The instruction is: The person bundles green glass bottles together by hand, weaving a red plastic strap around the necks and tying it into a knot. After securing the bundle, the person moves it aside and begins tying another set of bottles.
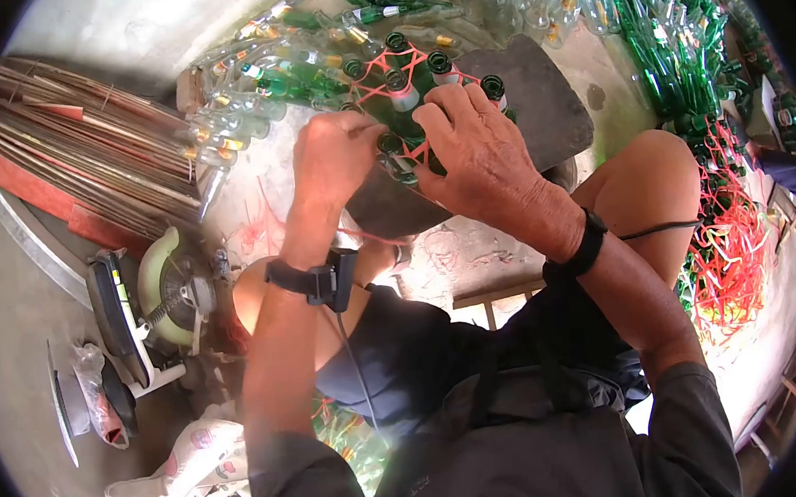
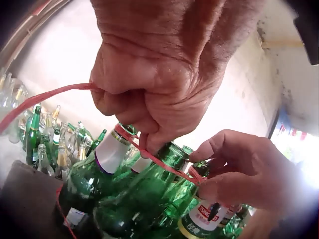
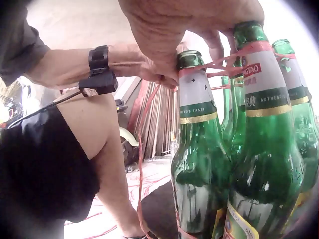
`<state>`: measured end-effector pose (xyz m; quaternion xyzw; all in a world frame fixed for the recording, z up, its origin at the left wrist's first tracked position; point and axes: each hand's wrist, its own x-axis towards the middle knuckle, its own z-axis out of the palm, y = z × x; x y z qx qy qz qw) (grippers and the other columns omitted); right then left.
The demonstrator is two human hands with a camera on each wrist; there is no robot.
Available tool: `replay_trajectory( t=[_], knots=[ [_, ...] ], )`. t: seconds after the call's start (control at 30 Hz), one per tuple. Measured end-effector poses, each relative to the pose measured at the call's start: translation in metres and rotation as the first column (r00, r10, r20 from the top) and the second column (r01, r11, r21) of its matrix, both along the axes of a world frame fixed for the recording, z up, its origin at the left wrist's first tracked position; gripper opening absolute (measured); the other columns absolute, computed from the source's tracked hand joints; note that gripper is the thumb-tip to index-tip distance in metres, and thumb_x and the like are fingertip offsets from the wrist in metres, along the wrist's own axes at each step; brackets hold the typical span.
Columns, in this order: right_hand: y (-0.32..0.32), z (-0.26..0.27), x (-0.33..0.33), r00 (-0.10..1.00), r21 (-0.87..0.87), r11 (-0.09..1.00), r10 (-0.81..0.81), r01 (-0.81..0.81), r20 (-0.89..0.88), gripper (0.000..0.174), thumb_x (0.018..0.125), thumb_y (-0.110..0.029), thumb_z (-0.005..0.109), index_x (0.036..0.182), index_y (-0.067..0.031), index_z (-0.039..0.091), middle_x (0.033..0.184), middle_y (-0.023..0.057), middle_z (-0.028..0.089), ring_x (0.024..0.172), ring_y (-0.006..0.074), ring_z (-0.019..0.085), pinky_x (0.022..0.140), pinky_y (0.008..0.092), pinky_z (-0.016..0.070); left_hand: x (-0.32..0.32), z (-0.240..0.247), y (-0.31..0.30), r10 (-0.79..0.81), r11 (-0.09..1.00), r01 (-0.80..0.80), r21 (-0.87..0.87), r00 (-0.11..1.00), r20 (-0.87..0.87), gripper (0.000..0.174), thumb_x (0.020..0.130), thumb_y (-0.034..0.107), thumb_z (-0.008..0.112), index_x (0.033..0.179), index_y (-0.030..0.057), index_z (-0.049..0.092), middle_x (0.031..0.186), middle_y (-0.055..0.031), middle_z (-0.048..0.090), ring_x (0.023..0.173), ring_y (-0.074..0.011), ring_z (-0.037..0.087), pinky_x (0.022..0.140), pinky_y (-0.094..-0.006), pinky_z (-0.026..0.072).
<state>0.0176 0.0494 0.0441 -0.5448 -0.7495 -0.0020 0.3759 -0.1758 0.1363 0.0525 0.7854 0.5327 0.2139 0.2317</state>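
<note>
Two hands work right at the bottle necks, and it's the left hand [image 1: 330, 160] doing the pinching: fingers curled in tight on red plastic twine [image 2: 52, 93], one length trailing off from the fist, another running taut below it across the necks. Over on the other side, the right hand [image 1: 488, 143] is curled about the necks, thumb and fingers apart, thumb up against one rim; whether it pinches the twine too, you cannot tell. Beneath both grips stand the green beer bottles [image 3: 266, 154], upright and bunched together, at least six of them, white labels round the necks and twine crisscrossing between. They're on a dark slab [image 1: 540, 97]. Moving outward, clear and green empties [image 1: 671, 40] crowd the floor beyond, a tangle of red strips [image 1: 732, 269] lies off to the right, and long thin slats [image 1: 87, 151] are stacked over on the left.
</note>
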Motion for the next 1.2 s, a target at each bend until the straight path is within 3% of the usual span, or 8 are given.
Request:
replay_trajectory(
  t=[0.23, 0.47, 0.57, 0.63, 0.73, 0.87, 0.93, 1.2],
  knots=[
    [-0.016, 0.010, 0.016, 0.998, -0.048, 0.997, 0.060, -0.062, -0.023, 0.055, 0.073, -0.015, 0.085, 0.121, -0.0025, 0.061, 0.122, 0.0145, 0.058, 0.107, 0.0365, 0.058, 0.096, 0.0461, 0.0499, 0.004, -0.026, -0.027, 0.315, 0.948, -0.263, -0.181, 0.860, 0.402, 0.019, 0.094, 0.012, 0.082, 0.107, -0.0016, 0.077, 0.078, -0.0036, 0.075, 0.064, -0.0040, 0.058, 0.055, -0.0221, 0.0441],
    [-0.042, 0.025, 0.050, 0.995, -0.254, 0.964, -0.061, 0.078, 0.075, 0.050, 0.078, -0.018, 0.085, 0.121, -0.0047, 0.063, 0.116, 0.0149, 0.058, 0.112, 0.0364, 0.059, 0.093, 0.0487, 0.0490, 0.011, -0.052, -0.033, 0.531, 0.847, -0.384, -0.368, 0.610, 0.588, 0.019, 0.094, 0.016, 0.084, 0.102, 0.0004, 0.077, 0.068, 0.0056, 0.063, 0.056, -0.0012, 0.048, 0.048, -0.0220, 0.0353],
    [-0.044, 0.012, 0.051, 0.993, -0.299, 0.947, -0.103, 0.117, 0.063, 0.040, 0.082, -0.021, 0.083, 0.114, -0.0097, 0.062, 0.109, 0.0150, 0.062, 0.103, 0.0392, 0.065, 0.082, 0.0499, 0.0538, 0.010, -0.037, -0.043, 0.569, 0.809, -0.270, -0.523, 0.584, 0.579, 0.026, 0.092, 0.018, 0.082, 0.106, -0.0045, 0.080, 0.086, 0.0000, 0.074, 0.072, -0.0085, 0.060, 0.068, -0.0276, 0.0495],
    [-0.042, 0.008, 0.052, 0.994, -0.344, 0.933, -0.111, 0.103, -0.002, 0.032, 0.088, -0.023, 0.079, 0.112, -0.0118, 0.060, 0.100, 0.0151, 0.065, 0.090, 0.0425, 0.069, 0.073, 0.0525, 0.0549, 0.010, -0.038, -0.041, 0.597, 0.787, -0.233, -0.571, 0.520, 0.611, 0.015, 0.096, 0.020, 0.082, 0.092, 0.0064, 0.079, 0.058, 0.0099, 0.047, 0.044, -0.0020, 0.032, 0.041, -0.0251, 0.0214],
    [-0.039, -0.001, 0.053, 0.997, -0.338, 0.938, -0.078, 0.073, -0.001, 0.027, 0.092, -0.021, 0.076, 0.111, -0.0124, 0.059, 0.095, 0.0147, 0.066, 0.084, 0.0440, 0.069, 0.069, 0.0546, 0.0547, 0.009, -0.039, -0.041, 0.596, 0.783, -0.205, -0.587, 0.520, 0.612, 0.014, 0.095, 0.021, 0.082, 0.091, 0.0074, 0.079, 0.057, 0.0101, 0.045, 0.044, -0.0019, 0.031, 0.041, -0.0250, 0.0205],
    [-0.033, 0.000, 0.058, 0.998, -0.287, 0.957, -0.044, 0.055, 0.043, 0.025, 0.092, -0.019, 0.074, 0.110, -0.0133, 0.058, 0.095, 0.0133, 0.067, 0.084, 0.0425, 0.070, 0.068, 0.0546, 0.0548, 0.011, -0.039, -0.045, 0.593, 0.789, -0.202, -0.580, 0.492, 0.637, 0.016, 0.094, 0.021, 0.083, 0.090, 0.0065, 0.078, 0.057, 0.0103, 0.045, 0.044, -0.0018, 0.031, 0.041, -0.0252, 0.0202],
    [-0.029, 0.004, 0.062, 0.993, -0.287, 0.955, -0.047, 0.076, 0.106, 0.026, 0.091, -0.017, 0.074, 0.111, -0.0132, 0.059, 0.096, 0.0130, 0.067, 0.085, 0.0417, 0.070, 0.068, 0.0541, 0.0550, 0.013, -0.039, -0.050, 0.598, 0.786, -0.211, -0.581, 0.497, 0.629, 0.021, 0.091, 0.014, 0.081, 0.099, -0.0052, 0.082, 0.082, 0.0010, 0.071, 0.070, -0.0077, 0.053, 0.063, -0.0264, 0.0427],
    [0.008, 0.011, 0.094, 0.946, -0.264, 0.958, -0.022, 0.113, 0.325, 0.033, 0.089, -0.004, 0.067, 0.119, -0.0174, 0.063, 0.100, 0.0110, 0.069, 0.087, 0.0399, 0.072, 0.069, 0.0533, 0.0560, 0.046, -0.051, -0.097, 0.594, 0.803, -0.177, -0.569, 0.308, 0.743, 0.015, 0.097, 0.009, 0.079, 0.089, -0.0021, 0.081, 0.076, 0.0076, 0.063, 0.070, -0.0012, 0.048, 0.062, -0.0223, 0.0391]
  ],
)
